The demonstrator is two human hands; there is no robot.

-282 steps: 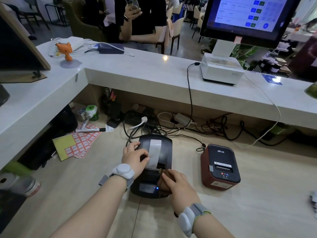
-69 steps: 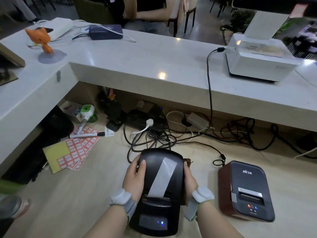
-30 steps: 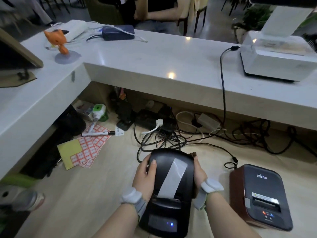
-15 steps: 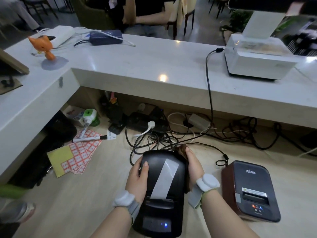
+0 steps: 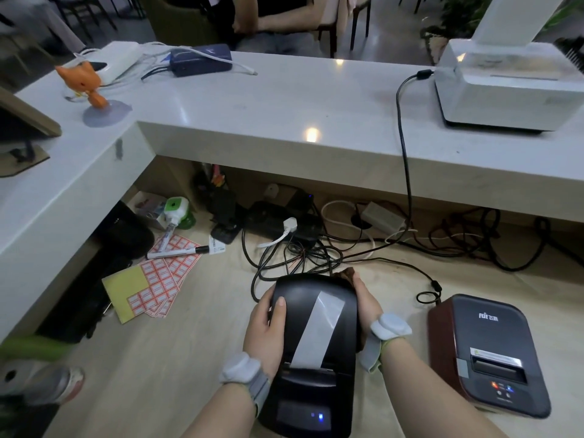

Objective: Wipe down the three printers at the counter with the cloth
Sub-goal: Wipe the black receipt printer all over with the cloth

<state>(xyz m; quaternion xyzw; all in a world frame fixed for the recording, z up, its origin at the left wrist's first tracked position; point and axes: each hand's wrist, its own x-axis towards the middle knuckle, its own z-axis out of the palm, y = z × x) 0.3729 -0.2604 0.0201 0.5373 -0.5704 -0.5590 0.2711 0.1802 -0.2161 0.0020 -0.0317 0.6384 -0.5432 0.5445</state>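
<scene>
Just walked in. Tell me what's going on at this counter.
A person is wiping the black printer on the lower wooden counter. The left hand grips its left side, thumb on top, steadying it. The right hand presses a brown cloth against its right side, near the back corner. A paper strip lies over the printer's top. The dark red printer to the right and the white printer on the upper counter have no hand on them.

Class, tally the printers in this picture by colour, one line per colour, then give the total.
black printer: 1
red printer: 1
white printer: 1
Total: 3
</scene>
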